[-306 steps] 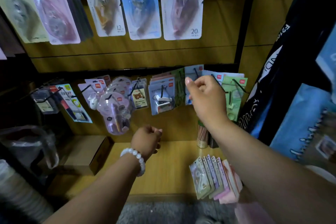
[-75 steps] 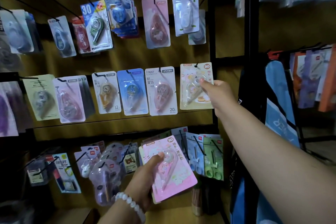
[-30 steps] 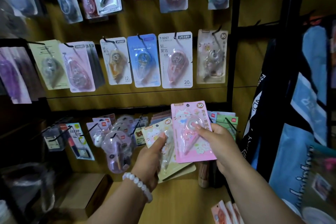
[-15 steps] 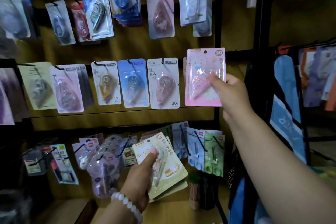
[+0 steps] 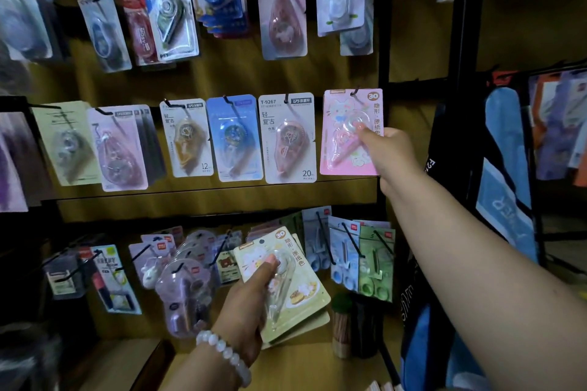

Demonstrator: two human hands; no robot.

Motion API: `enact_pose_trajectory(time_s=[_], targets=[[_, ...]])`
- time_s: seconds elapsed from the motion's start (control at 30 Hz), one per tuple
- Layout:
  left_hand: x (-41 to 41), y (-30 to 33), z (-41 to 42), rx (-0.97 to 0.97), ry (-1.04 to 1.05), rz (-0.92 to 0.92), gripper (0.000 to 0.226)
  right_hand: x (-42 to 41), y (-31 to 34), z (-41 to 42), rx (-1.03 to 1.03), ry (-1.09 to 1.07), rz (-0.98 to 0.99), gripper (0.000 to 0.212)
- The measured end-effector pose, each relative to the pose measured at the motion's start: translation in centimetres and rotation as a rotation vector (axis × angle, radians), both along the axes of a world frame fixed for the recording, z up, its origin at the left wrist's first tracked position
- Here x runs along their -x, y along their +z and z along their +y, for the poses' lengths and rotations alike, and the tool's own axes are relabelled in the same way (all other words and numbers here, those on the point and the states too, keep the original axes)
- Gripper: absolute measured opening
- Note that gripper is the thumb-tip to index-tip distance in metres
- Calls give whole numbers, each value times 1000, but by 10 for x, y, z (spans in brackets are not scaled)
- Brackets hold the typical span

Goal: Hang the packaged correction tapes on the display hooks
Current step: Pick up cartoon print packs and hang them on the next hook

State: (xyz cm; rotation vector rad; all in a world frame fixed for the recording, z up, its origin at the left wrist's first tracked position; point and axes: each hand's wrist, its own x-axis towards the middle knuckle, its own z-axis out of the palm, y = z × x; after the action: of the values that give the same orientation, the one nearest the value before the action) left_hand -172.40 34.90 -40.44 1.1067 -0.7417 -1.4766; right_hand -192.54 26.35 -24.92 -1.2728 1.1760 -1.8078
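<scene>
My right hand (image 5: 389, 155) pinches a pink packaged correction tape (image 5: 344, 124) at its right edge. The card's hole sits on a black display hook (image 5: 355, 92) at the right end of the middle row. My left hand (image 5: 247, 305), with a white bead bracelet on the wrist, grips a small stack of packs low in front of the bottom row. The top one is a pale yellow-green correction tape pack (image 5: 295, 289). More packaged tapes hang along the middle row, such as a white pack (image 5: 287, 136) just left of the pink one.
A black upright post (image 5: 384, 41) runs just right of the pink pack. Blue hanging bags (image 5: 505, 184) fill the right side. Small green scissor packs (image 5: 374, 260) hang on the bottom row. A wooden shelf (image 5: 298, 368) lies below, with a brown cup of sticks (image 5: 341, 330).
My right hand took the pink pack from the stack in my left hand, lifted it to the middle row and moved it onto the right-end hook. My left hand stays low with the remaining packs.
</scene>
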Motion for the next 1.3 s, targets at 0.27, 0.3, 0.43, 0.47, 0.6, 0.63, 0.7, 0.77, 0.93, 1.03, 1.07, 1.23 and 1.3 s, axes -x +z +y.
enact_pose_trajectory(time_s=[0.27, 0.3, 0.43, 0.47, 0.6, 0.63, 0.7, 0.77, 0.93, 1.03, 1.07, 1.23, 1.3], targets=[[-1, -2, -3, 15, -17, 10, 43, 0, -6, -33, -101, -204, 206, 46], [-1, -3, -3, 19, -19, 13, 42, 0, -12, -31, -102, -299, 265, 52], [-1, -5, -5, 37, -10, 27, 42, -14, -53, 14, 24, -448, 321, 46], [-1, -6, -5, 38, -6, 20, 43, -21, -66, 26, 15, -318, 284, 39], [-2, -12, -6, 63, 8, -32, 44, -48, -123, 56, -243, 114, 318, 37], [-2, -14, -6, 76, 16, -53, 44, -54, -136, 61, -291, 187, 343, 39], [-3, -17, -7, 105, 29, -105, 44, -63, -158, 66, -351, 273, 367, 43], [-5, -19, -7, 118, 27, -140, 46, -66, -167, 65, -371, 302, 351, 44], [-8, -22, -10, 120, -16, -128, 67, -64, -167, 62, -392, 344, 203, 34], [-6, -21, -7, 105, -36, -60, 53, -62, -169, 58, -389, 319, 106, 26], [-6, -20, -6, 95, -45, -33, 48, -61, -170, 57, -390, 310, 66, 25], [-7, -24, -4, 46, 36, -31, 38, -55, -173, 56, -370, 282, -100, 19], [-10, -27, -6, 39, 66, -60, 34, -50, -168, 60, -314, 242, -118, 16]])
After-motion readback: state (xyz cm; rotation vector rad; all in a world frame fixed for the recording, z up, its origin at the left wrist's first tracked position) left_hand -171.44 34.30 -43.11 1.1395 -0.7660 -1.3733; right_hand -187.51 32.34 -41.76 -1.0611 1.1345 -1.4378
